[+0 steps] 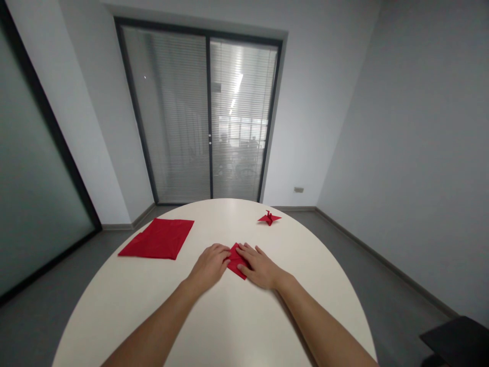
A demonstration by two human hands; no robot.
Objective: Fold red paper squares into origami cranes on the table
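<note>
A small piece of folded red paper (234, 262) lies on the white round table, with crease lines across it. At its left edge is my left hand (212, 262), fingers bent and close together, thumb and fingertips gripping the paper's edge. My right hand (261, 266) rests palm down over the paper's right side, its fingers stretched and spread on the surface. Both hands partly cover the paper. Beyond my right hand, a finished red paper crane (269, 218) stands near the table's far edge.
A stack of larger red paper sheets (160, 239) lies at the left on the round table (214, 326). Behind the table are glass panels with blinds (183, 127). A dark chair-like object (458, 339) shows at the lower right.
</note>
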